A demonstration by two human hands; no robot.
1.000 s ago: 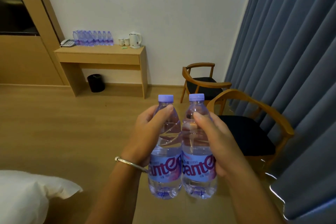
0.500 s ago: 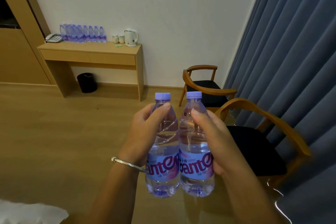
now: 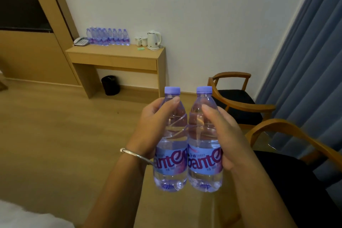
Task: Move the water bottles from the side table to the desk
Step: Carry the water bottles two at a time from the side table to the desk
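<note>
I carry two clear water bottles with purple caps and purple labels, upright and side by side in front of me. My left hand (image 3: 151,127) grips the left bottle (image 3: 171,163) around its upper body. My right hand (image 3: 224,135) grips the right bottle (image 3: 203,164) the same way. Across the room stands the wooden desk (image 3: 114,57) against the white wall. A row of several more water bottles (image 3: 108,37) lines its back left.
A phone (image 3: 80,41), two cups (image 3: 141,40) and a white kettle (image 3: 154,40) also stand on the desk. A black bin (image 3: 110,85) sits under it. Two wooden armchairs (image 3: 238,98) stand at the right by the blue curtain (image 3: 311,65). Wooden floor lies between.
The view has swung so the desk sits more to the right and looks nearer. Both hands still hold the bottles together in front of me.
</note>
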